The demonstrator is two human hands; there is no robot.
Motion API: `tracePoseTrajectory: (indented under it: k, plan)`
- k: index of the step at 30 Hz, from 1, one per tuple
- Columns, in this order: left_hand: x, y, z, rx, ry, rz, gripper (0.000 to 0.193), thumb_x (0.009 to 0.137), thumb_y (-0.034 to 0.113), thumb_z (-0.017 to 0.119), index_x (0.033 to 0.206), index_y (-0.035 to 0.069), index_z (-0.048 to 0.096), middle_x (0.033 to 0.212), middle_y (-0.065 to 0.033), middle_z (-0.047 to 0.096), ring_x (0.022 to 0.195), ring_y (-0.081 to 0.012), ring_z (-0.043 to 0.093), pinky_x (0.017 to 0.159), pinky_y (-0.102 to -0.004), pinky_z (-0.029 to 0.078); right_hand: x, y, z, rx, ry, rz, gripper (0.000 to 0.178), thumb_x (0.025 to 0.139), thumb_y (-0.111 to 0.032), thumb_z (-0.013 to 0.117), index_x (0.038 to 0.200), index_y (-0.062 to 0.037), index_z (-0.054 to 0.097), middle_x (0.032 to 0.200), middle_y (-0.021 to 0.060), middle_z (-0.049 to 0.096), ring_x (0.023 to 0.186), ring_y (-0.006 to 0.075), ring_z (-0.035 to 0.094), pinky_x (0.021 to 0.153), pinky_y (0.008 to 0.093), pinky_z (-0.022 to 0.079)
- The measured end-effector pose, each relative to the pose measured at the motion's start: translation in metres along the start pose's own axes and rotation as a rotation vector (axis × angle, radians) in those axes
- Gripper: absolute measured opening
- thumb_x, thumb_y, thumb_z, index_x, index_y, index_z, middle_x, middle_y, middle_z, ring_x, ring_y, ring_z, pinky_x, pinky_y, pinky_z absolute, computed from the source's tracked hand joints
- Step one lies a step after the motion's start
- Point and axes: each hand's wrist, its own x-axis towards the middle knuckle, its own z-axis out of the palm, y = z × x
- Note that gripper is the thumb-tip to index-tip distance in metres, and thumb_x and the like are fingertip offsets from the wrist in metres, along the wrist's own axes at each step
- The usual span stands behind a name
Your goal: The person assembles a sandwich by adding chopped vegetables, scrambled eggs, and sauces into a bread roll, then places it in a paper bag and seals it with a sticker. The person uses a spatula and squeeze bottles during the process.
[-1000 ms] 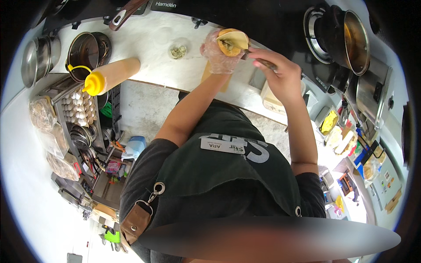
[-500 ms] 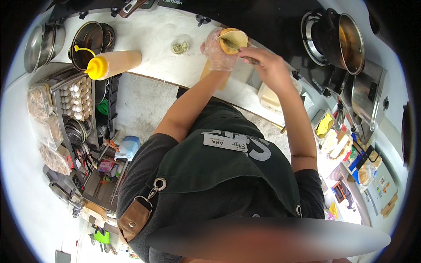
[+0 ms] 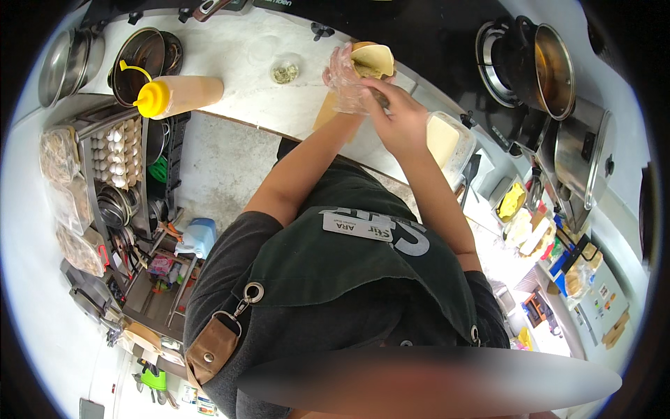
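Observation:
A split golden bun (image 3: 361,47) stands tilted in my left hand (image 3: 342,78), which wears a clear plastic glove. Inside it show a pale yellow cheese slice (image 3: 377,55) and a greenish-brown spread (image 3: 364,68). My right hand (image 3: 399,117), bare, is closed around the handle of a slim utensil (image 3: 379,96). Its far end is at the bun's opening, and I cannot tell whether it is a spoon or a knife. Left of the hands, a small clear bowl (image 3: 285,72) holds chopped green-white bits. A pale yellow board or sheet (image 3: 325,114) lies under my left forearm.
A yellow-capped squeeze bottle (image 3: 187,95) lies at the counter's left, near dark pans (image 3: 139,63). To the right sits a clear tub (image 3: 453,143) with pale slices. Beyond it a pot (image 3: 555,70) is by the burner. Egg trays (image 3: 117,152) are on the left rack.
My right hand has come left and lower, close against my gloved left hand, with the utensil turned steeper. More of the clear tub shows beside my right forearm.

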Motion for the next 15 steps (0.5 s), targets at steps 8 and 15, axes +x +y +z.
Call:
tracePoseTrajectory:
  k: [8, 15]
  plan:
    - [-0.001, -0.001, -0.006, -0.030, -0.156, -0.144, 0.112, 0.058, 0.066, 0.081, 0.143, 0.009, 0.033, 0.135, -0.0124, 0.048, 0.128, -0.0351, 0.043, 0.097, -0.0599, 0.025, 0.003, -0.007, -0.052, 0.068, 0.042, 0.155, 0.020, 0.085, -0.004, 0.072, 0.105, -0.0082, 0.072, 0.105, 0.0132, 0.072, 0.087, 0.0228, 0.072, 0.076, 0.0296, 0.057]
    - [0.002, -0.004, -0.004, -0.079, -0.153, -0.105, 0.110, 0.059, 0.066, 0.080, 0.142, 0.009, 0.034, 0.135, -0.0127, 0.048, 0.127, -0.0347, 0.043, 0.098, -0.0613, 0.023, -0.014, -0.002, -0.061, 0.096, -0.131, 0.094, 0.022, 0.082, -0.001, 0.073, 0.103, -0.0071, 0.072, 0.109, 0.0099, 0.073, 0.095, 0.0226, 0.072, 0.083, 0.0309, 0.057]
